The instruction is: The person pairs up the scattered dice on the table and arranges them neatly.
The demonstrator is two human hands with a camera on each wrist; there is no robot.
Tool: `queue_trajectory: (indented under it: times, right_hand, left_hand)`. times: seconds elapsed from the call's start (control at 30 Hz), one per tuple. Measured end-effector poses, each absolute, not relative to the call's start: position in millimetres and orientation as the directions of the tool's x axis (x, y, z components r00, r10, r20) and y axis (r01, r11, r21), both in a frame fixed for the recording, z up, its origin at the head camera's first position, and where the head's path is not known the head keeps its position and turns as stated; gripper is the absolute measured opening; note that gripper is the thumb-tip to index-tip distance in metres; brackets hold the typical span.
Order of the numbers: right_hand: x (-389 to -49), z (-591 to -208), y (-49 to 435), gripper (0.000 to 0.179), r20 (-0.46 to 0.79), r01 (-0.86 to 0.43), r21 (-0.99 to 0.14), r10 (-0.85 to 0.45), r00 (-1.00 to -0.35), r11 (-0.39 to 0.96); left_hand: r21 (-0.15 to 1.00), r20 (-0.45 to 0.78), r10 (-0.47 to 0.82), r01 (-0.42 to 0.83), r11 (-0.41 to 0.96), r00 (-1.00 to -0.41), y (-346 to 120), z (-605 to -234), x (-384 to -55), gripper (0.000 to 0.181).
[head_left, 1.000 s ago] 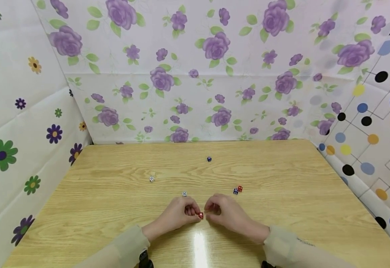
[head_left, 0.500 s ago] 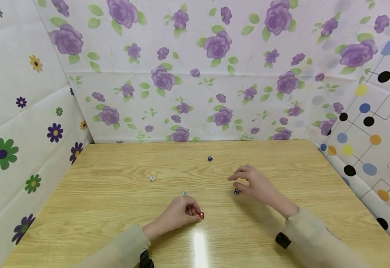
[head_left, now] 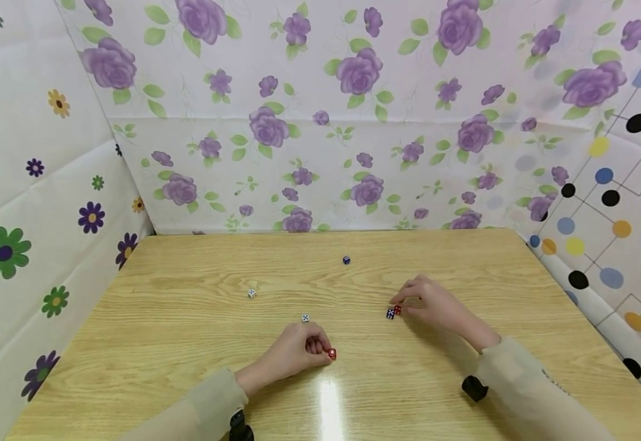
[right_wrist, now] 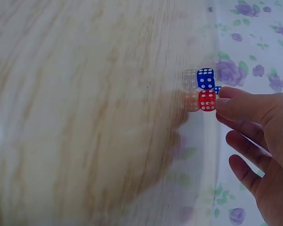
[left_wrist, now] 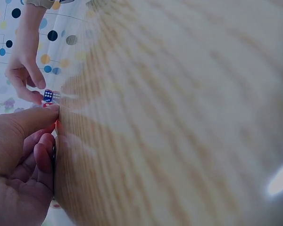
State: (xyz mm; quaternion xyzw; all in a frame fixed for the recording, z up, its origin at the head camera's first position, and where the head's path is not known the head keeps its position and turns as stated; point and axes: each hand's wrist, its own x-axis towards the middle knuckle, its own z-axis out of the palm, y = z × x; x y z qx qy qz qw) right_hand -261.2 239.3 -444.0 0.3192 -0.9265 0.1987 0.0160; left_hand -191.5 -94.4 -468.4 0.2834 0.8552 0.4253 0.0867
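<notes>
On the wooden table point(head_left: 188, 343), my left hand point(head_left: 320, 349) lies with its fingers curled and pinches a red die point(head_left: 331, 353) at its fingertips. In the left wrist view the thumb point(left_wrist: 33, 120) covers most of that die. My right hand point(head_left: 404, 304) is further right and further back. Its fingers are loosely bent, and one fingertip point(right_wrist: 224, 103) touches a second red die point(right_wrist: 207, 100), seen from the head as the second red die point(head_left: 397, 310). That die stands right against a blue die point(right_wrist: 205, 78), which is the same blue die point(head_left: 389, 314) in the head view.
Two white dice point(head_left: 251, 293) point(head_left: 305, 318) lie left of centre, and another blue die point(head_left: 346, 260) sits near the back. Flowered sheets wall the table at the back and left, and a dotted sheet point(head_left: 618, 233) walls it on the right.
My right hand left the spot beside my left hand, swung right and back, and came down by the red and blue pair. The left hand and its die stayed put.
</notes>
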Motion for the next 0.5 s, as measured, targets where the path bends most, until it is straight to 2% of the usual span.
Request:
queue_trajectory:
  times: [0.33,0.5]
  right_hand:
    - [-263.5,-447.0,240.3,0.017,0.166,-0.6,-0.342,-0.582,-0.796,0.723]
    - [-261.0,-448.2,242.5,0.015,0.172,-0.581,-0.373,-0.561,-0.809,0.724]
  left_hand:
    - [0.776,0.092,0.559,0.411,0.478,-0.824,-94.7,-469.0,-191.8,0.011]
    - [0.773,0.097,0.561,0.417,0.478,-0.822,-94.9,-468.9,-191.8,0.011]
